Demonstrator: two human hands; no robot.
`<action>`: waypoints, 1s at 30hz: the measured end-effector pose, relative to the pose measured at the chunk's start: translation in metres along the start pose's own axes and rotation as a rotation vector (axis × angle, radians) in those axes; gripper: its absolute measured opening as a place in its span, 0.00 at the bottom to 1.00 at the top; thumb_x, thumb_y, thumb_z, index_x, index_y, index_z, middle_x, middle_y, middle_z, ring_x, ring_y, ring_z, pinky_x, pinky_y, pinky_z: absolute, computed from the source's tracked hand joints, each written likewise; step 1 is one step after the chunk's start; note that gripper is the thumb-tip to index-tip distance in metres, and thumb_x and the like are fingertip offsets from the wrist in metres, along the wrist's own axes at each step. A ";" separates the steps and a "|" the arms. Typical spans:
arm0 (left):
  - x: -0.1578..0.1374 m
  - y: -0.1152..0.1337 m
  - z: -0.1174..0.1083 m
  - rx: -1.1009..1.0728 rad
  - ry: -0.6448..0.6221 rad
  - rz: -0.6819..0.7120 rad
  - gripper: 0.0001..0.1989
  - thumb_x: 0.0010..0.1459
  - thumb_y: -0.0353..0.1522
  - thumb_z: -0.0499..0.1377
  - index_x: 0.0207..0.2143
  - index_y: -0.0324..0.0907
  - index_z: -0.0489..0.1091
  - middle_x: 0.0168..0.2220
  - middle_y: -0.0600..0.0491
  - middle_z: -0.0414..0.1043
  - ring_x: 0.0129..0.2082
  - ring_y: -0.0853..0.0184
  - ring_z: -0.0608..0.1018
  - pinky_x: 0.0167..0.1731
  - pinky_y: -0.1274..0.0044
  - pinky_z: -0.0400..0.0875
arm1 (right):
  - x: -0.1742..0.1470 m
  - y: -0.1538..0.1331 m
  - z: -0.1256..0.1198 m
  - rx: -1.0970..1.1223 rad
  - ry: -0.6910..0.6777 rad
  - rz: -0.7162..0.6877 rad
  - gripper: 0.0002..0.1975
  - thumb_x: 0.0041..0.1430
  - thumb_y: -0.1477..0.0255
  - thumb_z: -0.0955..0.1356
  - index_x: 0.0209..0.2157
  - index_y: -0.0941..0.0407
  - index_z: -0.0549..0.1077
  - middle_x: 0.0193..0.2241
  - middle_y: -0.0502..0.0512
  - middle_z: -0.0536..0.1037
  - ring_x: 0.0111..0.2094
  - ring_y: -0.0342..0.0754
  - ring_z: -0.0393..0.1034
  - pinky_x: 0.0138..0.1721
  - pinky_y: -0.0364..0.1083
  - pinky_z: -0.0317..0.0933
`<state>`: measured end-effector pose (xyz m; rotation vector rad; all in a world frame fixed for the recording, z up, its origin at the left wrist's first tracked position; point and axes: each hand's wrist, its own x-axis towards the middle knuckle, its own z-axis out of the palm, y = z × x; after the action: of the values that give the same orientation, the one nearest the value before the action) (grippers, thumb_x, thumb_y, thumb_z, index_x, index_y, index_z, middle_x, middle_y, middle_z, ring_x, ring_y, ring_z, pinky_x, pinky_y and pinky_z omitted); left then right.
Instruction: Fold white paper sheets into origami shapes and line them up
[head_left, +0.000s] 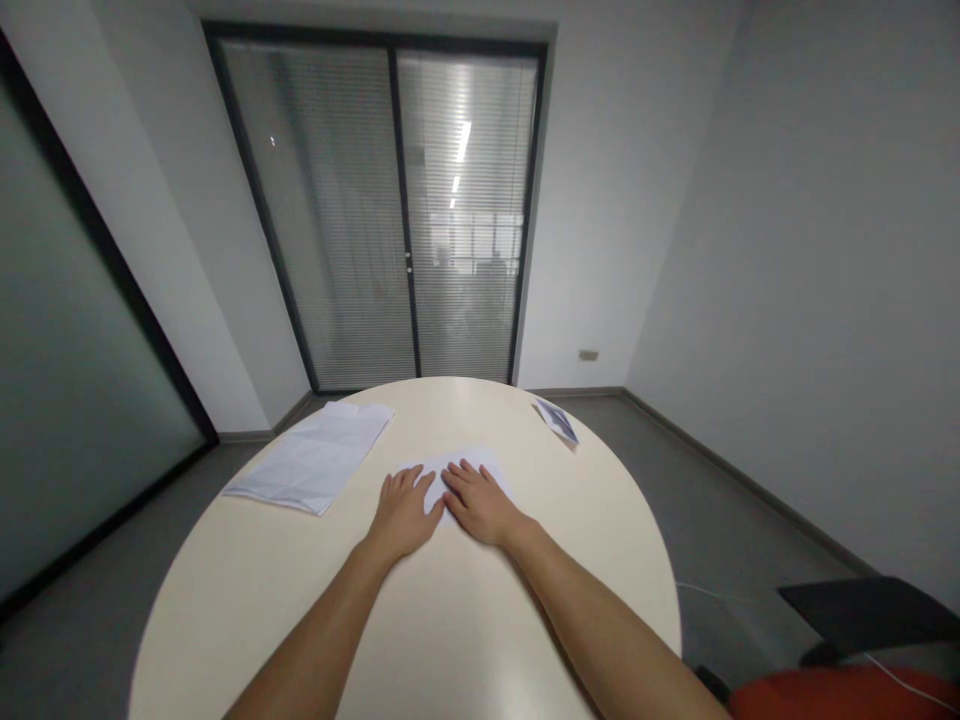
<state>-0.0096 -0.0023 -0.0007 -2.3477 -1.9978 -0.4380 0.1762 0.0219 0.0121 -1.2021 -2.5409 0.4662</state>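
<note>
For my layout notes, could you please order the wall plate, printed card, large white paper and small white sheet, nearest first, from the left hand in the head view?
From the left hand:
1. Small white sheet, partly under it
2. Large white paper, to its left
3. Printed card, right side of table
4. Wall plate, beyond the table

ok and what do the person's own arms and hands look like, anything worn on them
The left hand and right hand are ungloved, and both forearms are bare, with no sleeve in view. No watch, bracelet, cable or clear marking shows. The fingers are too small to rule out a thin ring.
</note>
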 end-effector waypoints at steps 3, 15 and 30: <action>-0.002 0.001 -0.001 -0.041 -0.033 0.064 0.27 0.66 0.45 0.51 0.63 0.44 0.66 0.67 0.43 0.62 0.66 0.52 0.63 0.66 0.56 0.51 | 0.000 0.007 -0.003 -0.018 -0.014 0.100 0.29 0.73 0.61 0.55 0.69 0.57 0.58 0.70 0.61 0.54 0.71 0.60 0.43 0.69 0.63 0.39; -0.004 0.002 -0.004 -0.132 -0.122 0.175 0.28 0.65 0.45 0.52 0.65 0.46 0.63 0.69 0.45 0.57 0.70 0.53 0.57 0.69 0.53 0.44 | 0.002 0.027 -0.010 -0.027 0.092 0.174 0.27 0.72 0.61 0.56 0.67 0.57 0.60 0.71 0.63 0.52 0.72 0.59 0.39 0.68 0.63 0.35; 0.001 -0.001 0.005 0.011 0.005 -0.009 0.24 0.68 0.41 0.49 0.62 0.44 0.67 0.66 0.44 0.63 0.67 0.51 0.64 0.66 0.49 0.47 | 0.001 0.042 -0.013 -0.133 0.169 0.292 0.27 0.71 0.65 0.58 0.67 0.60 0.61 0.70 0.67 0.54 0.72 0.61 0.41 0.68 0.64 0.37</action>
<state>-0.0099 0.0001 -0.0051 -2.3299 -2.0049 -0.4313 0.2096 0.0499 0.0067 -1.6002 -2.2941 0.2475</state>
